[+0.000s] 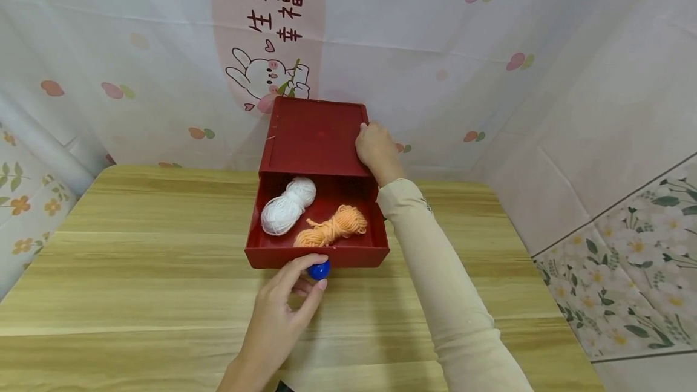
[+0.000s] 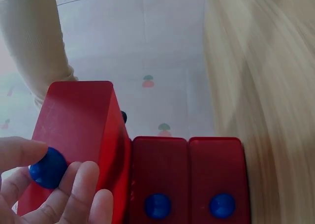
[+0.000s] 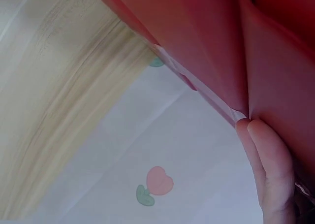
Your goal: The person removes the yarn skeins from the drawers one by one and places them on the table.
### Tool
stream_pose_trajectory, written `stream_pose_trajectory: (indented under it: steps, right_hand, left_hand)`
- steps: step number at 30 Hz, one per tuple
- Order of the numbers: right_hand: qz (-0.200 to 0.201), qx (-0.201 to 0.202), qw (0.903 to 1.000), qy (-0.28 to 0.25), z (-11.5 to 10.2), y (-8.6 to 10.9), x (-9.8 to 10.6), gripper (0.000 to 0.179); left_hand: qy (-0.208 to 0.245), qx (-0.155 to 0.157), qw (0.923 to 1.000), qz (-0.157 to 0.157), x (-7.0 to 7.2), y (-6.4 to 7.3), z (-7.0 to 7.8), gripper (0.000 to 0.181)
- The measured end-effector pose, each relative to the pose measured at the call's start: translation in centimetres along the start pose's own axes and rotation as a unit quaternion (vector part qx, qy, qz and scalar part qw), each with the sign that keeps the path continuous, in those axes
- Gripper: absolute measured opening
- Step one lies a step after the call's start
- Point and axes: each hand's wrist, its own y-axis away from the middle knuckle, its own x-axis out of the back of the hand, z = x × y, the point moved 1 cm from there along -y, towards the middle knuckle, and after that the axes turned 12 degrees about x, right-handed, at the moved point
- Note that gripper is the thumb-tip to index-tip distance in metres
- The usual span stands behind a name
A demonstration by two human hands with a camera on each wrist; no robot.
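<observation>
A red drawer cabinet (image 1: 318, 135) stands at the back of the wooden table. Its top drawer (image 1: 359, 257) is pulled out and holds a skein of white yarn (image 1: 288, 205) and a skein of orange yarn (image 1: 332, 227). In front of it my left hand (image 1: 278, 307) pinches the drawer's round blue knob (image 1: 319, 270) between thumb and fingers. My right hand (image 1: 378, 149) grips the cabinet at its upper right edge. The right wrist view shows fingertips (image 3: 258, 128) against the red side; the rest of that hand is mostly out of frame.
Two more drawer fronts (image 2: 160, 172) with blue knobs show below the pulled-out one in the left wrist view, both closed. A printed curtain (image 1: 435, 29) hangs right behind the cabinet. The wooden table (image 1: 136, 271) extends to both sides.
</observation>
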Motion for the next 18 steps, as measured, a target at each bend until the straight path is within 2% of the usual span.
stream_pose_trajectory:
  steps: [2, 9, 15, 17, 18]
  right_hand:
    - [-0.001, -0.002, 1.0000, -0.001, 0.0, -0.1, 0.0, 0.047]
    - [-0.006, -0.003, 1.0000, 0.001, 0.2, 0.0, 0.0, 0.048]
    - [-0.004, -0.008, 1.0000, -0.001, 0.2, -0.2, -0.2, 0.048]
    - [-0.006, -0.012, 0.9999, 0.000, 0.2, -0.2, -0.1, 0.048]
    - [-0.007, -0.012, 0.9999, 0.001, 0.2, -0.3, -0.1, 0.048]
  left_hand:
    - [0.000, 0.000, 1.0000, -0.004, 0.1, -0.1, 0.0, 0.036]
    - [-0.007, 0.033, 0.9991, -0.026, 0.7, -0.1, 0.4, 0.033]
    - [-0.086, 0.048, 0.9943, -0.041, 2.6, -0.5, 1.5, 0.032]
    - [-0.096, 0.035, 0.9940, -0.038, 3.5, -0.8, 2.2, 0.033]
    - [-0.092, 0.016, 0.9952, -0.031, 4.1, -1.0, 2.5, 0.034]
